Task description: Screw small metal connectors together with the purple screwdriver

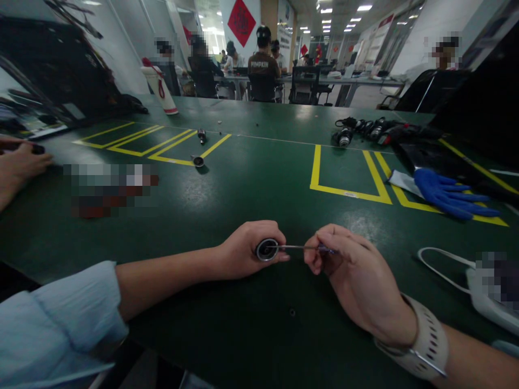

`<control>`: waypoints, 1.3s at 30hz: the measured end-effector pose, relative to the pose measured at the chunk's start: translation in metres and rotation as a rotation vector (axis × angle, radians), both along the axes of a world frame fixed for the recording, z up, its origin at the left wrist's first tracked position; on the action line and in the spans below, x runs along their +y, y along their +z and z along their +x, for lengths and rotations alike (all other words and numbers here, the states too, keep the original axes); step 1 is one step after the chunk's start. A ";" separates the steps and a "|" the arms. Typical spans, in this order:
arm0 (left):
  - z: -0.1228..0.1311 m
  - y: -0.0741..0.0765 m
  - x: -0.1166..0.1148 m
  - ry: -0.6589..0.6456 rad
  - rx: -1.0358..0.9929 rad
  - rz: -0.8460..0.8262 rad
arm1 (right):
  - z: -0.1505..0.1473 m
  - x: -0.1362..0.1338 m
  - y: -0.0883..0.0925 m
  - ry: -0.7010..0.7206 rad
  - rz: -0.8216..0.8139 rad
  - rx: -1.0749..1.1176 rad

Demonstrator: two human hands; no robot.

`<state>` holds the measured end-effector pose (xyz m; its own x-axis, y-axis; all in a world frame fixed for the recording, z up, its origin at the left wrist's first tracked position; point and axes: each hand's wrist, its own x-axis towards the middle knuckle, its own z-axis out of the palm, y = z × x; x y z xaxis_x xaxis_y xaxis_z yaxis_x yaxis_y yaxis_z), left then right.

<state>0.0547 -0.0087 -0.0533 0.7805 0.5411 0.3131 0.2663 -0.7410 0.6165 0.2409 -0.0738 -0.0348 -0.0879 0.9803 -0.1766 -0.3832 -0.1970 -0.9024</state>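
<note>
Fingers of my left hand (pixel 252 246) wrap round a dark cylindrical part (pixel 266 249) with a silver rim, its round open end facing me. My right hand (pixel 352 265) is closed on a thin screwdriver (pixel 294 247), gripping its small purplish handle. The metal shaft runs level to the left and reaches over the round part's opening; whether its tip touches the inside I cannot tell. A tiny dark ring (pixel 292 312) lies on the green table below my hands.
Yellow tape (pixel 351 193) marks boxes on the table. Small metal parts, a round one (pixel 198 161) and a dark one (pixel 201 136), lie far left. Blue gloves (pixel 450 194) and black tools (pixel 357 132) lie right. Another person's hand (pixel 20 167) is at the left edge.
</note>
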 end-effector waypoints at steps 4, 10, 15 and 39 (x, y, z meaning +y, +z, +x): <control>0.000 0.002 0.000 0.018 0.011 -0.032 | 0.001 -0.001 -0.001 -0.027 0.163 -0.115; 0.000 0.001 0.002 0.104 -0.024 -0.059 | 0.015 -0.004 0.012 -0.178 0.680 -0.475; 0.001 0.001 0.003 0.302 -0.098 -0.047 | 0.011 -0.010 0.026 0.272 1.209 -1.187; 0.005 0.003 -0.010 0.166 -0.086 0.117 | -0.007 -0.016 0.033 0.336 1.269 -1.315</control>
<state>0.0600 -0.0191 -0.0502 0.6516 0.6160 0.4427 0.3407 -0.7591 0.5548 0.2343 -0.0899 -0.0017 -0.7138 0.5365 0.4502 0.5053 0.8396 -0.1994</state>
